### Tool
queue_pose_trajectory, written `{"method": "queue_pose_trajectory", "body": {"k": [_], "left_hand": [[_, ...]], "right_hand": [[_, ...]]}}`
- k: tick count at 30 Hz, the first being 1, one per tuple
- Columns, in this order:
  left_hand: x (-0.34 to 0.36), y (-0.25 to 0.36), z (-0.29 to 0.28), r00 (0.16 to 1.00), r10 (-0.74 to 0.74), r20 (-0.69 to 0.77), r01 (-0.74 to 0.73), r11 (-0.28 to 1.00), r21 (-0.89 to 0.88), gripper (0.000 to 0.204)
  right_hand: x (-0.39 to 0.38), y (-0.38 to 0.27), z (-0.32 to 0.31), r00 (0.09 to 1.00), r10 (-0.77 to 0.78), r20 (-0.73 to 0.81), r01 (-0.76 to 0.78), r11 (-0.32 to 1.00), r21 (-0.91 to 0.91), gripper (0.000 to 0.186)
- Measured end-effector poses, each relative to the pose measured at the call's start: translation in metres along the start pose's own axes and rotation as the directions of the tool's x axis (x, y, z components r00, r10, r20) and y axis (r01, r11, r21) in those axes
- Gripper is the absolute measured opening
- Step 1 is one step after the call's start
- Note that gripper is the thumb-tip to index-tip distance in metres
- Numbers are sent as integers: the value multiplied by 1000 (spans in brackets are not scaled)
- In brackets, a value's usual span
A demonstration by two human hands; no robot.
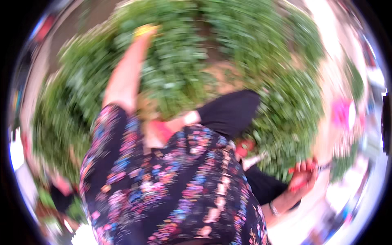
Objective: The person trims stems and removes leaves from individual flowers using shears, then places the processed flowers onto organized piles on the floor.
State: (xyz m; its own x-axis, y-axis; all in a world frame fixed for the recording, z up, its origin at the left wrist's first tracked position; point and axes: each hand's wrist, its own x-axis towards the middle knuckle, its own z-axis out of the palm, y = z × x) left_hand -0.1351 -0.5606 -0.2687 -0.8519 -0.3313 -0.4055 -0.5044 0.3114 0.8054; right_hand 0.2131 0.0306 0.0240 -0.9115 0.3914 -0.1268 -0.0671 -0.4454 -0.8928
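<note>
My left arm reaches far forward over the leafy green plants [171, 53]. At its end, my left hand [143, 33] is smeared by motion, with a bright yellow patch [146, 29] at it. Whether that yellow is held or worn I cannot tell. At the lower right, my right hand [303, 179] is bent upward at the wrist, with a band around it. Its fingers curl round a red thing [297, 187], too blurred to name. Plants stand just beside this hand on its left.
My bent knee in black cloth [228, 112] rises in the middle, beside a patterned dark garment [175, 192]. A bare soil strip [222, 75] parts the plants. Pale ground [326, 81] and a bright pink thing [343, 113] lie on the right.
</note>
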Motion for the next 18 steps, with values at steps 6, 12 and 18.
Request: {"method": "queue_pose_trajectory", "body": {"k": [6,12,18], "left_hand": [[61,-114,-98,976,-119,-184,62,955,-291,53],[27,-26,-24,943,-268,-197,97,789,-607,53],[-59,26,-34,913,-259,-314,273,962,3,45]], "right_hand": [[-34,-86,-67,827,-429,-362,393,903,-172,37],[-120,-71,-172,412,-468,-782,112,878,-466,27],[-152,43,-282,251,-567,-785,-546,587,-598,26]]}}
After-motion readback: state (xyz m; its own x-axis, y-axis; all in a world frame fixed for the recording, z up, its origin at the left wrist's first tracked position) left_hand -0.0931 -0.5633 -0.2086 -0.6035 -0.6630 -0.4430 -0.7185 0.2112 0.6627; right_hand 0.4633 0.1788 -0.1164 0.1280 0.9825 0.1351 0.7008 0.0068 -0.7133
